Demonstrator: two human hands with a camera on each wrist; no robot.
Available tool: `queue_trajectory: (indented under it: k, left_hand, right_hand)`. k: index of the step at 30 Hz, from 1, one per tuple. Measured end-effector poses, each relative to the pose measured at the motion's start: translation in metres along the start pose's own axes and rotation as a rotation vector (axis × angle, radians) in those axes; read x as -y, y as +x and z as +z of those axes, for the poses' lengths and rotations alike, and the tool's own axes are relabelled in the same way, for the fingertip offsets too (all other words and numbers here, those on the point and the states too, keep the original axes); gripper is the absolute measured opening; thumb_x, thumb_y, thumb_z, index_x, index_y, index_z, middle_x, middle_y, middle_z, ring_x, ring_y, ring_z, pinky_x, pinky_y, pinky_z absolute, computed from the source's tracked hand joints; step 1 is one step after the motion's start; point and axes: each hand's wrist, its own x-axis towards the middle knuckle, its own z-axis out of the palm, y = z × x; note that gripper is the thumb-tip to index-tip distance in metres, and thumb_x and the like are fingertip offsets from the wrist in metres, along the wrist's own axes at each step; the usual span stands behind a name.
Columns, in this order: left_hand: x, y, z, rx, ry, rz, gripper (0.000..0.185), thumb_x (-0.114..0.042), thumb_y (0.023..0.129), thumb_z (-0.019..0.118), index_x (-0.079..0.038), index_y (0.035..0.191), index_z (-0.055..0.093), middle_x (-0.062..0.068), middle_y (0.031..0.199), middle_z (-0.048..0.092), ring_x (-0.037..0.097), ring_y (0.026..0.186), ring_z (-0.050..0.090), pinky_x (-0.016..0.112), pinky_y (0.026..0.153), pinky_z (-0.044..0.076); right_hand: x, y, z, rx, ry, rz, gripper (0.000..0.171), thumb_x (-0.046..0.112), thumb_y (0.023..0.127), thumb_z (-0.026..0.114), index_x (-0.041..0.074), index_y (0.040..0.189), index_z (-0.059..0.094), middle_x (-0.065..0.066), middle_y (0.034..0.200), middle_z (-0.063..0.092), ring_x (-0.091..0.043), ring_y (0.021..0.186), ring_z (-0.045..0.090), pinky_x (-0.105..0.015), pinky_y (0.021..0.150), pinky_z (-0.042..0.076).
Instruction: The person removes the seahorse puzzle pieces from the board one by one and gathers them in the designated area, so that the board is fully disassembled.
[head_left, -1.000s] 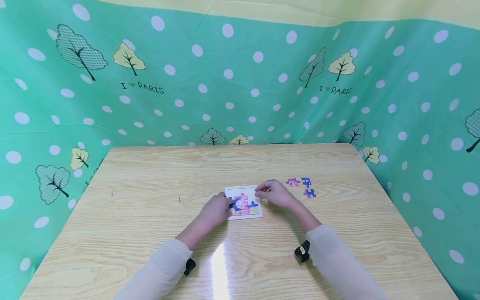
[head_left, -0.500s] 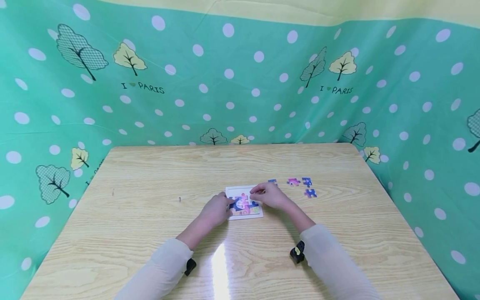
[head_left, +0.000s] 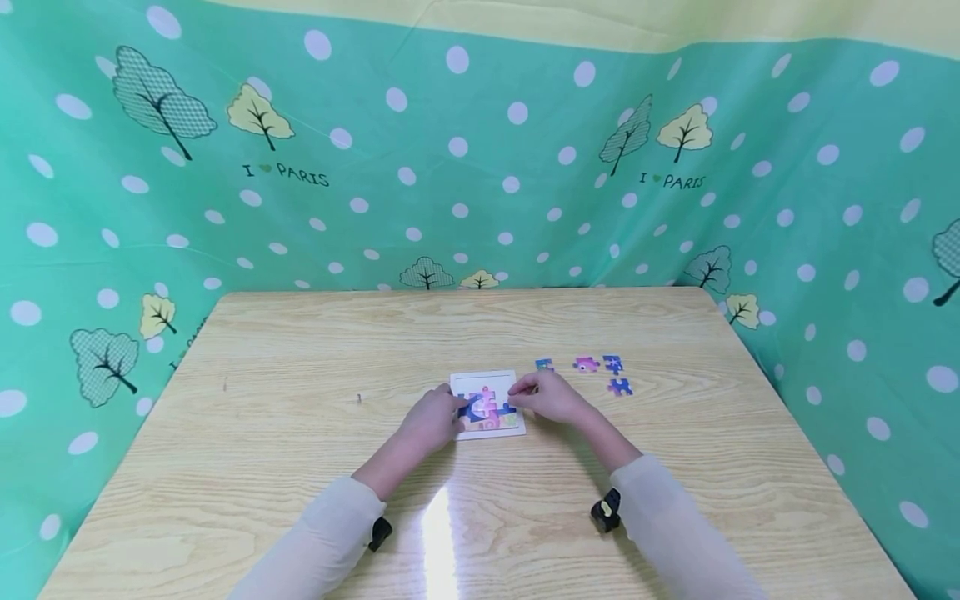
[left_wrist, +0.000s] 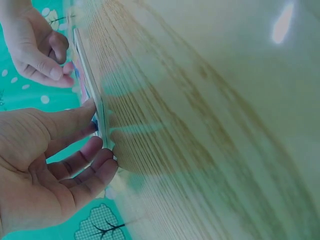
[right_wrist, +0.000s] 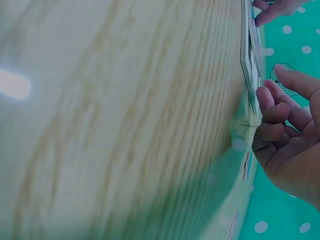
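Note:
A white puzzle board (head_left: pixel 489 379) with several colourful pieces fitted in it lies flat on the wooden table (head_left: pixel 300 392). My left hand (head_left: pixel 433 419) rests at the board's left edge (left_wrist: pixel 101 120). Its thumb lies on top and its fingers (left_wrist: pixel 92 162) stay nearly straight beside the edge. My right hand (head_left: pixel 551 397) is at the board's right edge (right_wrist: pixel 248 65) with its fingertips bunched. It seems to pinch a small pale puzzle piece, which is mostly hidden. My right fingers (right_wrist: pixel 272 120) are curled.
Several loose puzzle pieces lie to the right of the board: a blue one (head_left: pixel 544 364), a pink one (head_left: pixel 586 363) and two more blue ones (head_left: pixel 613 362) (head_left: pixel 619 387). A green dotted cloth (head_left: pixel 480 167) walls the table at the back and sides.
My right hand came left from beside the loose pieces to the board, then settled lower on its right edge. The left hand and the board have stayed put.

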Motion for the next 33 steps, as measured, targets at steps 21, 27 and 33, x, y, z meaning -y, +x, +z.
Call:
queue_trajectory:
  k: [21,27,33]
  left_hand:
    - [0.001,-0.002,-0.001,-0.020,-0.012,0.017,0.034,-0.013,0.079,0.063,-0.005,0.112,0.061,0.015,0.105,0.056,0.024,0.087,0.055,0.035,0.078,0.047]
    - [-0.001,-0.002,-0.003,-0.016,-0.012,0.013,0.034,-0.014,0.079,0.063,-0.006,0.112,0.061,0.015,0.105,0.056,0.023,0.086,0.055,0.035,0.078,0.047]
    - [-0.001,-0.002,-0.004,-0.014,-0.017,0.017,0.035,-0.014,0.078,0.063,-0.005,0.112,0.060,0.015,0.103,0.056,0.023,0.085,0.055,0.035,0.076,0.047]
  right_hand:
    - [-0.010,-0.004,-0.001,0.050,-0.013,-0.053,0.019,0.021,0.080,0.064,0.012,0.096,0.066,-0.001,0.077,0.058,-0.014,0.067,0.048,-0.023,0.057,0.042]
    - [-0.012,-0.003,0.001,0.062,0.001,-0.043,0.018,0.021,0.079,0.065,0.013,0.094,0.066,-0.001,0.077,0.058,-0.014,0.067,0.048,-0.023,0.056,0.042]
    - [-0.008,-0.006,0.003,0.074,-0.013,-0.055,0.018,0.021,0.077,0.066,0.012,0.093,0.067,0.000,0.079,0.061,-0.013,0.068,0.049,-0.024,0.058,0.042]
